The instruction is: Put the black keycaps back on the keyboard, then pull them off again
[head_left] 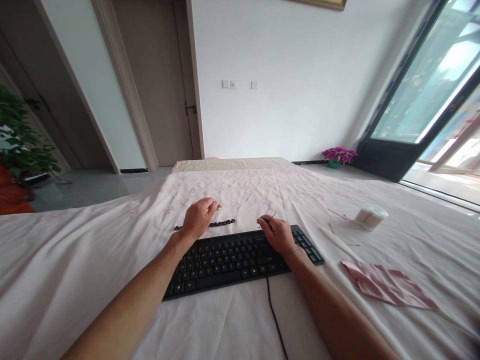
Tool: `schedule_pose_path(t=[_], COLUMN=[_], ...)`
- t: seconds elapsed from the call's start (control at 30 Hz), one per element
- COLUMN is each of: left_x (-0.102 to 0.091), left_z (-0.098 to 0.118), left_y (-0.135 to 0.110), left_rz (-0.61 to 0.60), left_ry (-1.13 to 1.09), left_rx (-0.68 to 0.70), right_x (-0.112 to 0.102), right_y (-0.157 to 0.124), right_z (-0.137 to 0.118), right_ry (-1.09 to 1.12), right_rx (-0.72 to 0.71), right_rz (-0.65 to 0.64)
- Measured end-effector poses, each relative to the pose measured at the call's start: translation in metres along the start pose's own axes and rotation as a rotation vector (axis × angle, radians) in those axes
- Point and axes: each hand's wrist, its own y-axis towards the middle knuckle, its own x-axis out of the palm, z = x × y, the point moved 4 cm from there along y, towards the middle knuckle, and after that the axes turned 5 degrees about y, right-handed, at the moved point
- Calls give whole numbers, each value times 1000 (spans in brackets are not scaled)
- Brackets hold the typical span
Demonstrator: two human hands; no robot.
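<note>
A black keyboard (240, 260) lies on a pink floral cloth (93, 260), its cable (275, 320) trailing toward me. Behind its far edge sits a row of loose black keycaps (222, 223). My left hand (198, 217) hovers over the left end of that row, fingers curled and pinched together; whether they hold a keycap is hidden. My right hand (277, 234) rests on the keyboard's upper right part and pinches a thin wire keycap puller (270, 214) that sticks up beyond the fingers.
A round clear box of cotton swabs (370, 216) stands to the right, with loose swabs (339, 242) near it. A folded pink cloth (386, 286) lies at the right front. A houseplant (18, 140) is at far left, potted purple flowers (339, 156) by the glass door.
</note>
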Motion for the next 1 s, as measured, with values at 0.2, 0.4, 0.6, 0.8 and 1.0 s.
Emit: schedule_pose_path(t=[0.2, 0.4, 0.6, 0.8, 1.0], left_x=[-29, -30, -24, -22, -22], left_z=[-18, -56, -84, -87, -83], left_y=[-42, -87, -114, -113, -114], left_rz=[-38, -51, -119, -165, -148], left_ry=[67, 132, -3, -35, -36], left_rx=[-23, -152, -299, -356, -340], right_x=[0, -5, -18, -17, -8], right_y=[0, -2, -2, 0, -1], right_z=[2, 8, 12, 23, 44], right_ry=[-3, 94, 292, 472, 638], right_rx=[13, 81, 245, 383, 539], right_rz=[7, 107, 349, 440, 449])
